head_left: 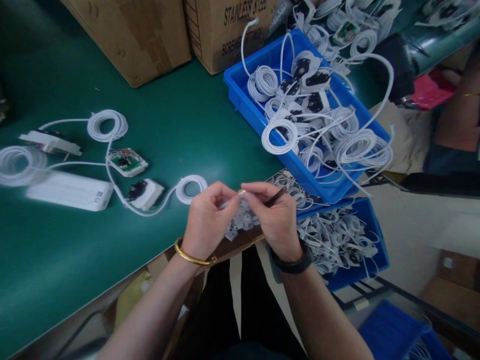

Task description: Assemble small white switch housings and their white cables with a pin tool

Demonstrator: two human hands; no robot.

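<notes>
My left hand (209, 215) is closed in a pinch at the table's front edge, its thumb and forefinger on a tiny pale piece (242, 192). The fingertips of my right hand (275, 215) meet it there from the other side. A thin dark tool (276, 196) lies in my right hand, pointing up and right; its exact kind is not clear. Below both hands, small white plastic parts (242, 221) fill a cardboard box. A coil of white cable (191, 189) rests left of my hands, joined to a white and black plug part (145, 194).
On the green table (168, 125) lie a white power bank (71, 191), a green circuit board (128, 162) and more cable coils. Blue bins (247, 107) of cabled parts stand at right. Cardboard boxes (150, 40) stand behind. Another person's arm (459, 107) shows at far right.
</notes>
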